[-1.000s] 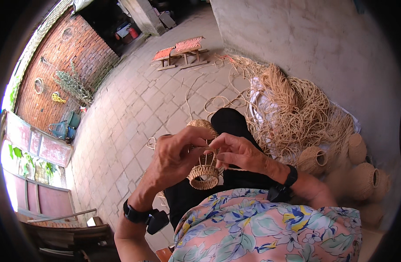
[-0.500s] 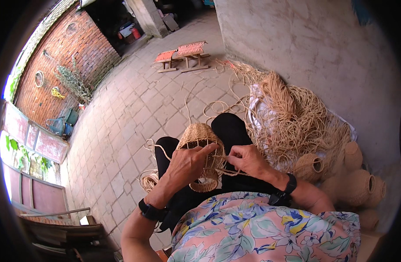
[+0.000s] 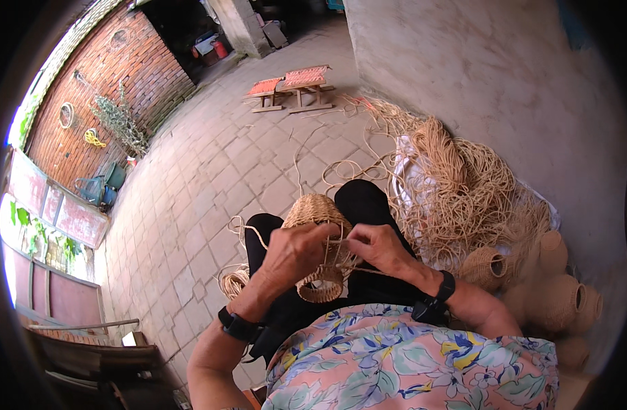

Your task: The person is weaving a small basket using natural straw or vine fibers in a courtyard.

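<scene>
From where I stand, a straw-coloured basket sits on the person's lap, between the two knees of the black trousers. Its round end points at the far edge of the lap and its small ring faces the tummy. I think the knees are there to stop it rolling. The left hand curls over the basket's left side, maybe to keep it steady, but I can't tell how tightly its fingers close. The right hand has finger and thumb together, pinching what looks like a thin cord, perhaps to keep it tight. The big heap of cord lies along the wall edge of the floor, probably so it's easy to reach.
</scene>
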The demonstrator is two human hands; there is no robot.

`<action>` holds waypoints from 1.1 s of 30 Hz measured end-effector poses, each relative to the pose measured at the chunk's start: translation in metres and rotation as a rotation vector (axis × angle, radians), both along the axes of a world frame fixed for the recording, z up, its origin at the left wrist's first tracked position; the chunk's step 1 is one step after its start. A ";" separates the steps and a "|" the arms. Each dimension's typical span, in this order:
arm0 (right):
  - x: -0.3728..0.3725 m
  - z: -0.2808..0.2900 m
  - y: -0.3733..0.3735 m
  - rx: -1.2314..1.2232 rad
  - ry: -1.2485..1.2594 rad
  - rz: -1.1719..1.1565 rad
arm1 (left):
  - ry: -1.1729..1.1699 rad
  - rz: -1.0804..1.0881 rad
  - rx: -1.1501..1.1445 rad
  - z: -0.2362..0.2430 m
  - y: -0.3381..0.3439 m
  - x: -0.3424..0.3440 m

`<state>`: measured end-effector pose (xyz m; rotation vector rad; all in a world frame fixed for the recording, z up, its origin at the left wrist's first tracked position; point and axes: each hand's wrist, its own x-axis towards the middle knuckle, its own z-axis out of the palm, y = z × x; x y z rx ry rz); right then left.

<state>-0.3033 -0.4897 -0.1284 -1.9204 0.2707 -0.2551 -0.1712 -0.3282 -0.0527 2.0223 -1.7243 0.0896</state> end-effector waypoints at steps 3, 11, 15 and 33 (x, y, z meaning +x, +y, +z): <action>0.012 0.008 -0.009 -0.073 -0.289 -0.136 | -0.118 0.253 -0.358 0.031 0.017 0.031; 0.034 0.074 0.028 0.197 -0.534 0.229 | 0.166 0.300 -0.513 0.080 0.039 -0.014; 0.019 0.070 0.037 0.569 -0.405 0.268 | 0.387 0.266 -0.525 0.060 0.047 -0.019; 0.020 0.035 0.026 -0.641 -0.426 -0.008 | 0.484 0.202 -0.044 -0.022 0.052 0.001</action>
